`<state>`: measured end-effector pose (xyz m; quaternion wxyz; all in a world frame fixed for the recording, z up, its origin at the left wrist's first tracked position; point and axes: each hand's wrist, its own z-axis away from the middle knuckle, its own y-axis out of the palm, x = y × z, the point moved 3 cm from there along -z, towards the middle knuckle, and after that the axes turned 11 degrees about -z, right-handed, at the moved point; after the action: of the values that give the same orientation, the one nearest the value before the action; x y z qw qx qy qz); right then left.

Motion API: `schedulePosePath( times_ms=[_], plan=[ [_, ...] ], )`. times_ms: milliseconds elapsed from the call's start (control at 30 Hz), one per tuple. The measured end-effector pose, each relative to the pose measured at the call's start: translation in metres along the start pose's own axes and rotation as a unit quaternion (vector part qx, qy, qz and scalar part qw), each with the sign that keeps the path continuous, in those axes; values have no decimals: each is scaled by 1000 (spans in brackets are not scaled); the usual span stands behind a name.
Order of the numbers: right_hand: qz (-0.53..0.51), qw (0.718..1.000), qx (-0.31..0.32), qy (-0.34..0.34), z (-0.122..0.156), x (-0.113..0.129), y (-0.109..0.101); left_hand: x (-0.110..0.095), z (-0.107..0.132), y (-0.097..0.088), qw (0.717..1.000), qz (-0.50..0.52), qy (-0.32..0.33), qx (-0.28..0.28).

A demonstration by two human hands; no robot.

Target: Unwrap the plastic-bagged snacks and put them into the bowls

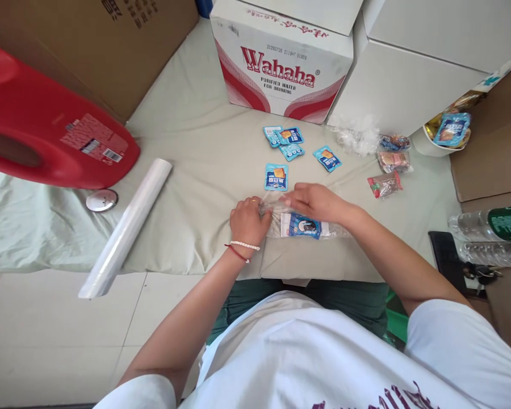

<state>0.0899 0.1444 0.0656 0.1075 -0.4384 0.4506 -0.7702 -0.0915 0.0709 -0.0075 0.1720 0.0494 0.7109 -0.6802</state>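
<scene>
My left hand point(247, 220) is closed in a fist on the left end of a clear plastic bag point(306, 226) lying on the pale green cloth point(187, 187). My right hand point(313, 201) pinches the same bag from above, fingers pointing left. Inside the bag shows a blue snack packet point(304, 225). Several loose blue snack packets point(276, 176) lie just beyond my hands, the nearest about a hand's width away, with more blue packets point(290, 136) farther back.
A roll of clear film point(128, 226) lies diagonally at left, near a round metal lid point(101, 200) and a red jug point(46, 130). A Wahaha carton point(281, 62) and white boxes stand behind. Wrapped snacks point(385, 183), a bowl point(440, 136) and water bottles point(494, 236) sit right.
</scene>
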Motion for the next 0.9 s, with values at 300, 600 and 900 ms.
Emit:
schedulePosePath(
  times_ms=[300, 600, 900],
  plan=[
    [142, 988, -68, -1, 90, 21, 72, 13, 3, -24, 959, 254, -112, 59],
    [-72, 976, -200, -52, 111, 10, 99, -83, 46, -5, 957, 259, 93, 94],
    [-102, 856, -453, 228, 141, -57, 73, -100, 76, 11, 971, -60, 230, 27]
  ],
)
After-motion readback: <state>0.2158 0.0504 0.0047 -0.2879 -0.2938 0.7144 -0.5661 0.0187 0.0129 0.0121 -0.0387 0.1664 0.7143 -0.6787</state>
